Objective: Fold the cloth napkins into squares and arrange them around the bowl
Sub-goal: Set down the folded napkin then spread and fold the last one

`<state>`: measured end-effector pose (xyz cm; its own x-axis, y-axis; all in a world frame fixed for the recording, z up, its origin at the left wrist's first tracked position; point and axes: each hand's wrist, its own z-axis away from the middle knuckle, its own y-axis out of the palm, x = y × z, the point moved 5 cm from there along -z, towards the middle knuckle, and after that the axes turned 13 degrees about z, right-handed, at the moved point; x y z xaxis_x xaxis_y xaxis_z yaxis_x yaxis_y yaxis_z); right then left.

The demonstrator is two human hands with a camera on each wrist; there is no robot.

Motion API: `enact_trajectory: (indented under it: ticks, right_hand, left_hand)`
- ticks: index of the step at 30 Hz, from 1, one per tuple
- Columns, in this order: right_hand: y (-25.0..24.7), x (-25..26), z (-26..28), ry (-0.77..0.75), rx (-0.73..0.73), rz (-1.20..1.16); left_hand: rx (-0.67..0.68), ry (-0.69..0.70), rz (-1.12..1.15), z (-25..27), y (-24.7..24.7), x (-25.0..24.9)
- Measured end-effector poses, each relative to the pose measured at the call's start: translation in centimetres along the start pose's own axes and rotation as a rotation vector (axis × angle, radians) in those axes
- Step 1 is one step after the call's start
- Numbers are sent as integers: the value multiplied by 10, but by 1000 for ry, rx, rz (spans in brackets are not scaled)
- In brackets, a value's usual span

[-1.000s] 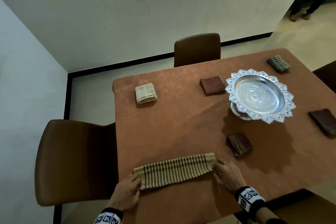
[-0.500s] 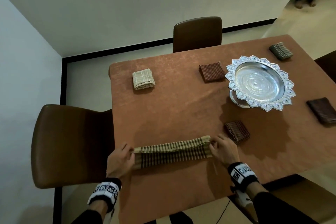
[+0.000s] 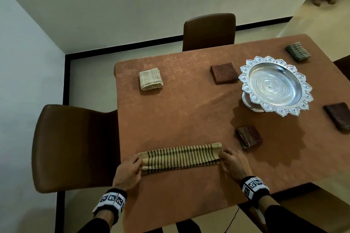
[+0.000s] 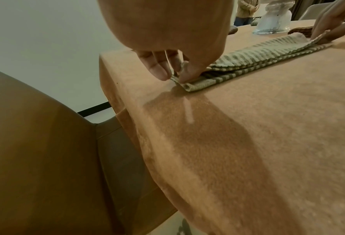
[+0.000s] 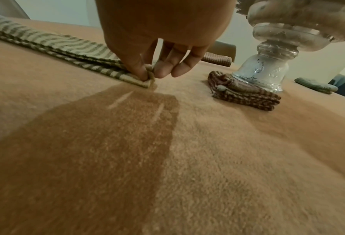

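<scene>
Folding in progress: left hand (image 3: 127, 173) and right hand (image 3: 234, 164) pinch the striped napkin's (image 3: 180, 156) ends; next, fold end to end.

Pale walls (image 3: 113, 5) with black skirting; brown chairs (image 3: 75, 147) beside rust-clothed table (image 3: 180, 115).

Since half a second ago, the striped napkin (image 3: 180, 156), then lifted and half turned over between the hands, has come down flat on the table (image 3: 189, 115) as a narrow band in the lower centre of the frame. The left hand (image 3: 127, 173) and right hand (image 3: 233, 164) have lowered with it, each now pinching one end against the tabletop.
</scene>
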<state>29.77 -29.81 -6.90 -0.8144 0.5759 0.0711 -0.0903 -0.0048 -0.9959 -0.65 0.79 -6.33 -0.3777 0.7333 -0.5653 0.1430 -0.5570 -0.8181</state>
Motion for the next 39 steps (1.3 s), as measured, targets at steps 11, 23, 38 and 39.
enact_trajectory:
  ticks: [11,23,38,39]
  right_hand:
    - [-14,2,-4,73,-72,-43]
    - [-55,5,-69,168,-172,-47]
    - [-4,0,6,85,-24,-38]
    - [-5,1,6,87,-30,-31]
  left_hand:
    - [-177,-173,226,11,-11,-5]
    - [-308,-233,245,-45,-53,-7]
    - [-115,-156,140,8,-4,18]
    - [-120,-141,137,9,-6,17]
